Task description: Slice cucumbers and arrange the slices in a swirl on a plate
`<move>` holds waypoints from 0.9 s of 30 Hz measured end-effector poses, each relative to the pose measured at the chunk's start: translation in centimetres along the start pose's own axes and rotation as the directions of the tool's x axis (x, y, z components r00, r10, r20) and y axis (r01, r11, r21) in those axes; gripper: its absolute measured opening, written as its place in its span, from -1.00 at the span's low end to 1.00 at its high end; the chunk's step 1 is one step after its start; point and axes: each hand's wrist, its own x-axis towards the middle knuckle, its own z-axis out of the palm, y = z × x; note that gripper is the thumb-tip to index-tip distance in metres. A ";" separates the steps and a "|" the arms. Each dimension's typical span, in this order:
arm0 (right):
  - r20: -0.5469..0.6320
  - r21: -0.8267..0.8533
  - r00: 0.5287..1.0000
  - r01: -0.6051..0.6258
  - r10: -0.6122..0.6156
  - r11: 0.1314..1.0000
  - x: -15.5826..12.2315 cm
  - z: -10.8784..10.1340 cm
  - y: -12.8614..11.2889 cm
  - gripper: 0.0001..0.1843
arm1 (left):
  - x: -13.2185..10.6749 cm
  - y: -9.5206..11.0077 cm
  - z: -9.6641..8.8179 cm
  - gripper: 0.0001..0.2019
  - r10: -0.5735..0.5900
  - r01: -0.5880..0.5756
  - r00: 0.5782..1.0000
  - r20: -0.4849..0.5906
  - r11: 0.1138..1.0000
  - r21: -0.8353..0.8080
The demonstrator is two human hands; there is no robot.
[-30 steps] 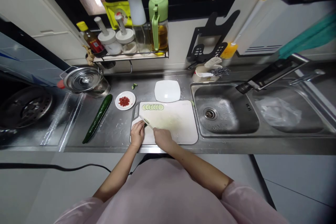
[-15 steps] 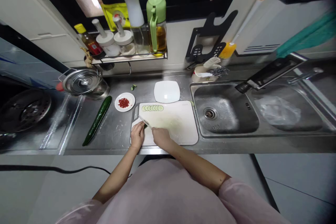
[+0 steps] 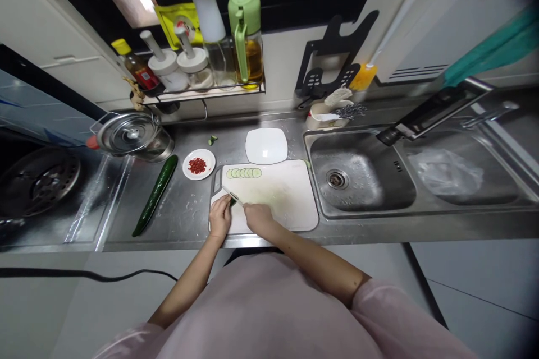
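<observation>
Just at the fingertips of the left hand (image 3: 219, 217), near the left end of the cutting board (image 3: 292, 196): a short piece of cucumber (image 3: 233, 201), mostly hidden. Nearer to the left hand than to the right hand (image 3: 259, 220) — right of the one, left and slightly ahead of the other. Held down, apparently, by curled, close-set left fingers. On the right, a fist firmly around the handle of a knife (image 3: 234, 197), with the thin blade slanting forward and left over the piece. Impossible to tell the piece's long axis or whether touched by the edge.

Looks small and dark green, from the little on show. Farther along the board: a row of overlapping pale cucumber slices (image 3: 244, 173). Well left, on the steel counter (image 3: 185, 219): a whole cucumber (image 3: 155, 196) — dark, glossy, slanting away to the right.
</observation>
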 end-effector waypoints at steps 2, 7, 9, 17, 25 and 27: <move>0.007 0.000 1.000 0.000 0.000 1.000 0.2 0.0 0.1 -0.69 | 0.0 -0.1 0.0 -0.71 0.000 0.000 1.000 -0.005 1.000 0.000; -0.005 0.012 1.000 0.013 -0.013 1.000 0.7 0.1 0.0 -0.68 | -0.1 -0.3 0.1 -0.70 -0.009 0.009 1.000 0.003 1.000 0.010; -0.029 0.013 1.000 0.009 -0.008 1.000 0.8 0.3 0.0 -0.68 | -0.1 -0.3 0.1 -0.70 -0.009 0.009 1.000 0.005 1.000 0.009; -0.040 0.009 0.999 0.035 -0.034 0.999 1.2 0.4 0.1 -0.68 | 0.1 -0.2 0.1 -0.70 -0.023 0.023 1.000 0.000 1.000 -0.009; -0.074 0.010 0.997 0.038 -0.037 0.999 1.9 0.7 0.1 -0.67 | 0.3 0.0 0.0 -0.70 -0.029 0.029 1.000 -0.006 1.000 -0.007; -0.072 0.016 0.997 0.041 -0.040 0.999 2.0 0.7 0.1 -0.68 | 0.3 0.1 -0.1 -0.71 -0.031 0.031 0.999 -0.007 0.999 -0.008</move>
